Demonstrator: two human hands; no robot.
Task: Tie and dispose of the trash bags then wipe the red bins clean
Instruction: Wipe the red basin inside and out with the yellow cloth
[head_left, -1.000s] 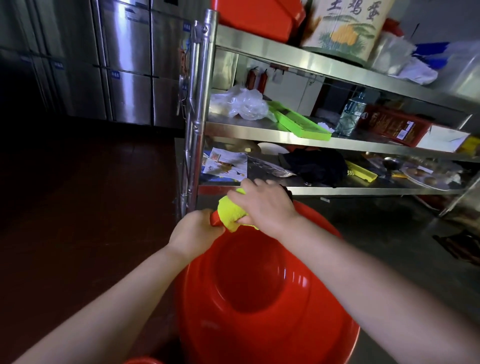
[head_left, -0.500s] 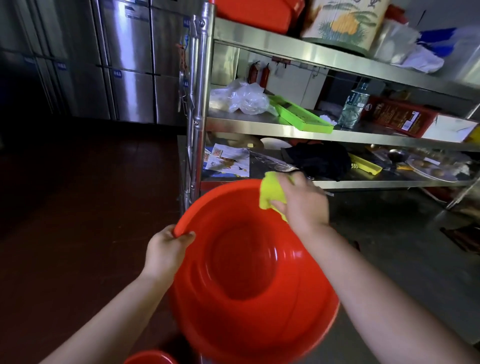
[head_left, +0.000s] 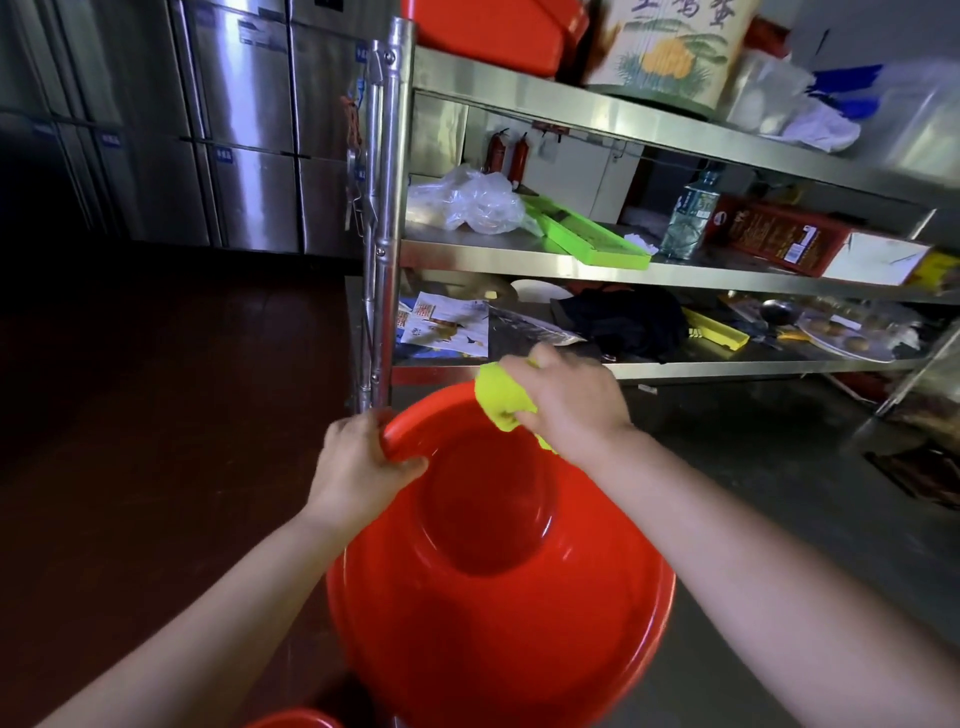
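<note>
A round red bin (head_left: 498, 623) is tilted toward me in the lower middle, its empty inside showing. My left hand (head_left: 358, 467) grips its far-left rim, thumb inside. My right hand (head_left: 566, 400) holds a folded yellow-green cloth (head_left: 501, 395) and presses it against the bin's far rim. The rim of a second red bin (head_left: 296, 719) peeks in at the bottom edge.
A steel shelf rack (head_left: 387, 208) stands right behind the bin, loaded with a clear plastic bag (head_left: 467, 200), a green tray (head_left: 587, 234), a water bottle (head_left: 691, 215), boxes and papers. Steel refrigerator doors (head_left: 249, 130) line the back left. Dark red floor (head_left: 156, 415) lies to the left.
My right hand slid the cloth along the bin's far rim, first to the right, then back a little left. My left hand shifted its hold on the left rim and the bin tilted.
</note>
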